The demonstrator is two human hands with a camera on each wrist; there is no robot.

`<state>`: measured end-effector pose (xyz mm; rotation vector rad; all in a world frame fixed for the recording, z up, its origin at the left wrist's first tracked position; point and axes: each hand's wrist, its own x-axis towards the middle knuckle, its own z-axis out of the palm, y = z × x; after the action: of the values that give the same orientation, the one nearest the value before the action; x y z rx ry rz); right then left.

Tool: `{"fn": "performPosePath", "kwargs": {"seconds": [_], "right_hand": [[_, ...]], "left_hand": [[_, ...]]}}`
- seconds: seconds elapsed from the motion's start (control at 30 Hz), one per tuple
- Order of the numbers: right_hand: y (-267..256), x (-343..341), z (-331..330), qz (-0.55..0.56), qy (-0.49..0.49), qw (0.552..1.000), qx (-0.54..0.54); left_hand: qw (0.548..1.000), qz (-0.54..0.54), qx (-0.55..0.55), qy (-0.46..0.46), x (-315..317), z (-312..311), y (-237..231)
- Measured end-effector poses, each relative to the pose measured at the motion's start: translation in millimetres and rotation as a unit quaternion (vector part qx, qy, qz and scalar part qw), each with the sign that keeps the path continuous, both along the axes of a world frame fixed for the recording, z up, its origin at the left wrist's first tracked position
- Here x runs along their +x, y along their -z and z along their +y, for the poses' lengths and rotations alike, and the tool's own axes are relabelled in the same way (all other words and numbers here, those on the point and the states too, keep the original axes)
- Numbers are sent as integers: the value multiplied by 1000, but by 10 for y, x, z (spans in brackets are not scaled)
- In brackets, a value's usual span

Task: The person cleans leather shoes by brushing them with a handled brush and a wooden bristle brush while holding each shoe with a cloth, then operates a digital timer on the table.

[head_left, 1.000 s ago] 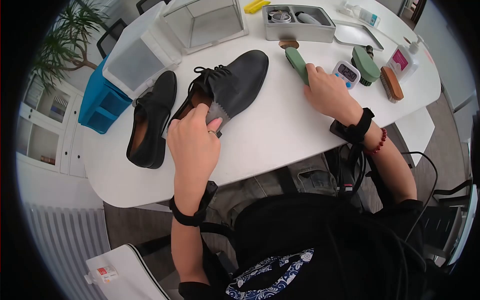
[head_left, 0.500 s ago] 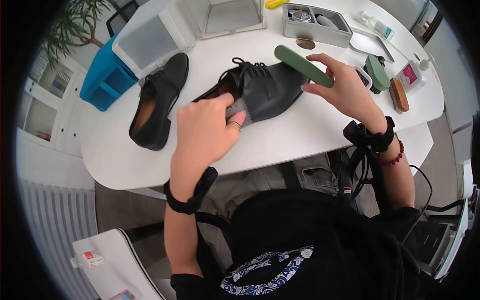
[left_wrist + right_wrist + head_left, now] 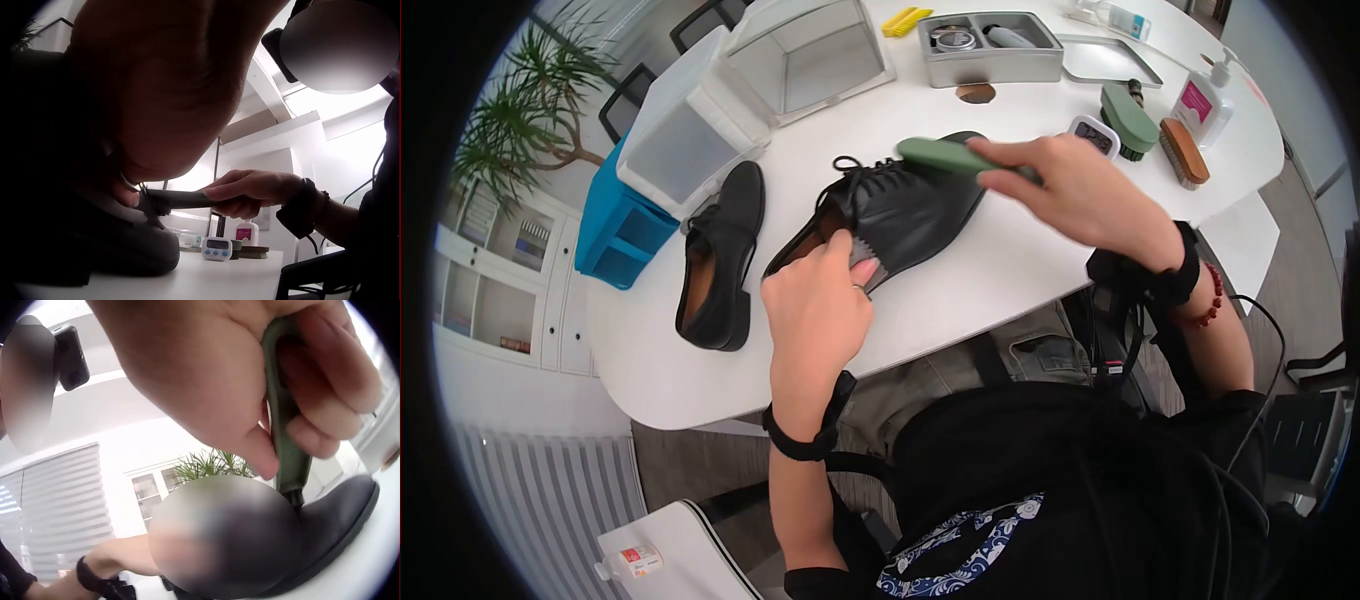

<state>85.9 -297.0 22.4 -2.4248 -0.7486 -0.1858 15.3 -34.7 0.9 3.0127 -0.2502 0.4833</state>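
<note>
In the head view the left hand (image 3: 818,305) grips a black lace-up shoe (image 3: 915,215) at its opening, with a grey serrated-edged piece (image 3: 867,262) by the thumb. My right hand (image 3: 1080,190) holds a green-handled brush (image 3: 943,156) over the laces and upper of that shoe. In the right wrist view, fingers curl round the green handle (image 3: 286,431), and its lower end meets the black shoe (image 3: 340,519). The second black shoe (image 3: 725,255) stands on the table to the left.
Behind are clear boxes (image 3: 805,60), a blue organizer (image 3: 625,245) and a metal tin (image 3: 990,65). A timer (image 3: 1097,136), another green brush (image 3: 1128,118), a brown brush (image 3: 1183,152) and a pump bottle (image 3: 1203,105) stand at the right.
The green brush has come from the table's right side to the held shoe and now lies across its upper. The left hand keeps its grip while the shoe has turned somewhat.
</note>
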Motion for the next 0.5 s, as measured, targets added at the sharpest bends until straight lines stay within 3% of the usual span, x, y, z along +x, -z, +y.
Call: {"fn": "performPosePath", "kwargs": {"seconds": [0.27, 0.37, 0.43, 0.5], "right_hand": [[169, 80, 123, -93, 76, 990, -79], [170, -15, 180, -54, 17, 998, -19], [111, -145, 216, 8, 15, 1000, -17], [158, -110, 184, -8, 20, 1000, -19]], "left_hand": [[1000, 0, 22, -9, -18, -41, -4], [999, 1, 28, -16, 6, -58, -1], [999, 6, 28, -19, -8, -54, 1], [1000, 4, 23, -10, -8, -41, 7]]}}
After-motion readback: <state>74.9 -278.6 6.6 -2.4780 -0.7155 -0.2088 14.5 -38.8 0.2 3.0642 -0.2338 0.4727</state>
